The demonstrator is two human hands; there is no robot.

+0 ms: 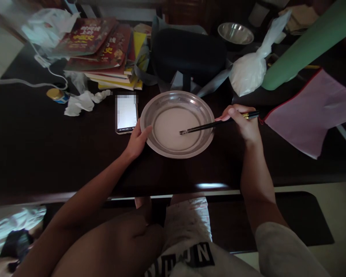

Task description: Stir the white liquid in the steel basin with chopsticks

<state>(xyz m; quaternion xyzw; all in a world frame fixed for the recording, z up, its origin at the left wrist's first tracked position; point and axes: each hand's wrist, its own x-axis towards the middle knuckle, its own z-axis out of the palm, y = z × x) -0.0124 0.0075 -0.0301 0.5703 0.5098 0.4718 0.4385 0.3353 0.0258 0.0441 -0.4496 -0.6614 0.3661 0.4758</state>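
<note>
On the dark table stands a round metal basin with a whitish, milky liquid in it. My left hand grips the basin's left rim, thumb on the inner side and fingers outside. In my right hand is a pair of black chopsticks with gold bands near the top. Their tips reach down to the whitish liquid near the basin's middle. Just left of the basin lies a phone with a lit screen.
Behind are stacked books, a black case, a tied bag of white powder and a metal bowl. A green cylinder and a pink cloth lie right. Crumpled tissue and a gold-lidded jar sit left.
</note>
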